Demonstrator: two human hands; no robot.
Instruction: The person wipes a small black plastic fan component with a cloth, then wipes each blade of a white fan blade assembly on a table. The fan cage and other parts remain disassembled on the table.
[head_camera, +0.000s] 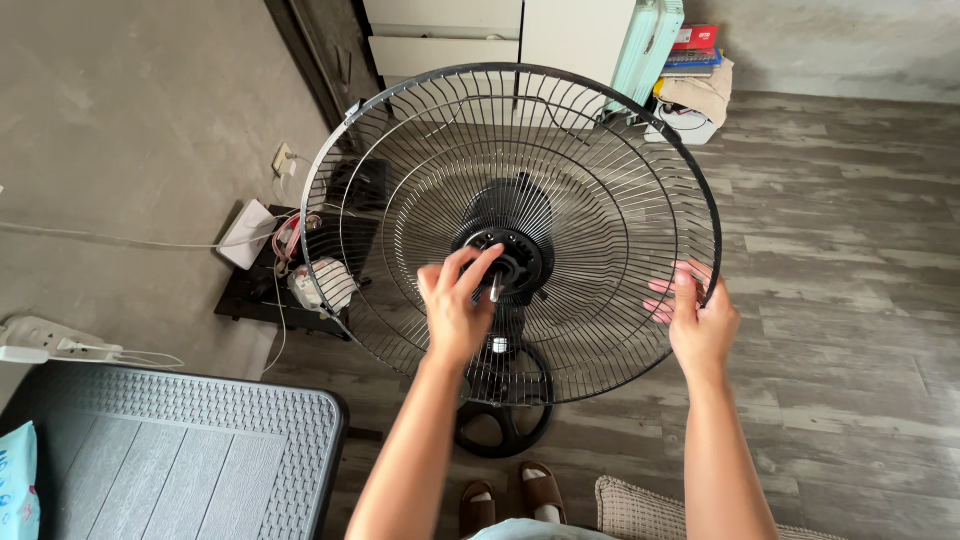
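Observation:
A black wire fan guard, round and dished, stands on a pedestal fan in front of me, with no blades showing. At its centre sits the black motor hub with a metal shaft. My left hand grips the hub's ring with fingers curled around it. My right hand holds the guard's right rim, fingers hooked over the wires. The fan's round black base rests on the floor below.
A dark plastic tabletop lies at lower left. A low black stand with cables and a white device sits by the wall. A power strip is at left. White cabinets, a pale radiator and stacked books stand at the back. My sandalled feet are below.

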